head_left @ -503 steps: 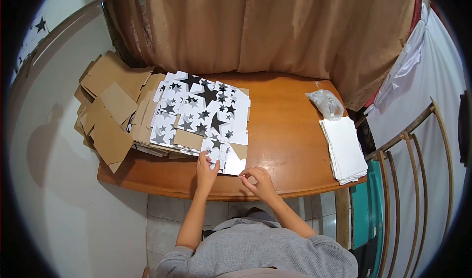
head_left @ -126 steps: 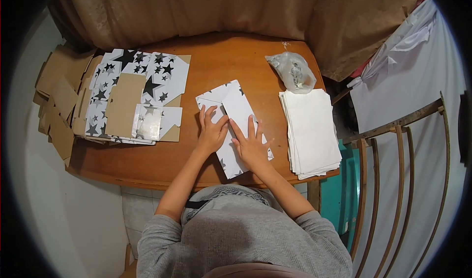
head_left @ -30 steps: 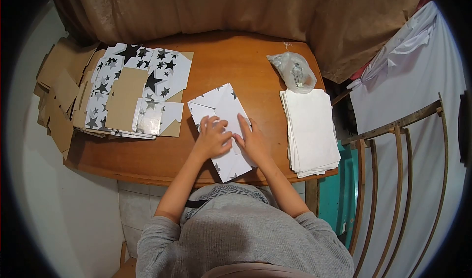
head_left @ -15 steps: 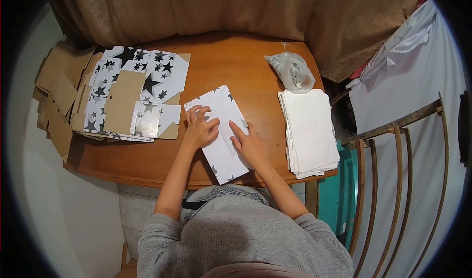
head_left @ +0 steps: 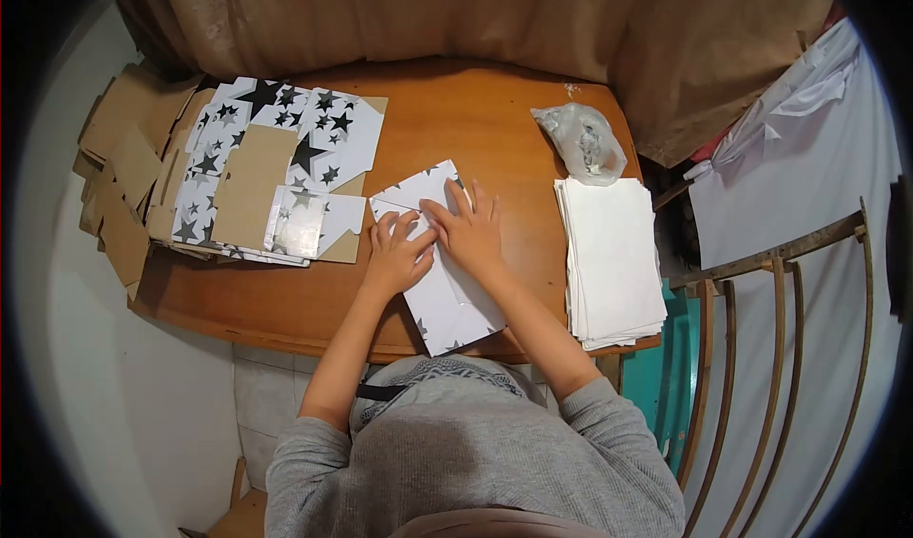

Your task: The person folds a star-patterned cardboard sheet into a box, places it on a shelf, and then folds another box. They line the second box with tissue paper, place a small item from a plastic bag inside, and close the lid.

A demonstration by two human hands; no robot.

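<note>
A white folded piece of paper or thin card (head_left: 439, 315) with grey stars along its edges lies at a slant on the table in front of me. My left hand (head_left: 395, 256) rests on its left side, fingers bent and apart, tips on the surface. Across its upper right part lies my right hand (head_left: 472, 231), its fingers spread and stretched toward the far end. The thumb of the right hand meets the left hand's fingertips near the middle of the piece, along a folded flap. Neither hand is closed around anything.
Star-printed white cards (head_left: 202, 188) and brown cardboard pieces (head_left: 255, 184) are piled at the left. A stack of white paper (head_left: 613, 262) lies at the right, below a clear plastic bag (head_left: 582, 144). A wooden rack (head_left: 780, 272) stands beyond the table's (head_left: 456, 110) right edge.
My right hand has slid up and slightly left along the piece, closer to my left hand. The left hand stays near its left edge. The whole view has shifted slightly.
</note>
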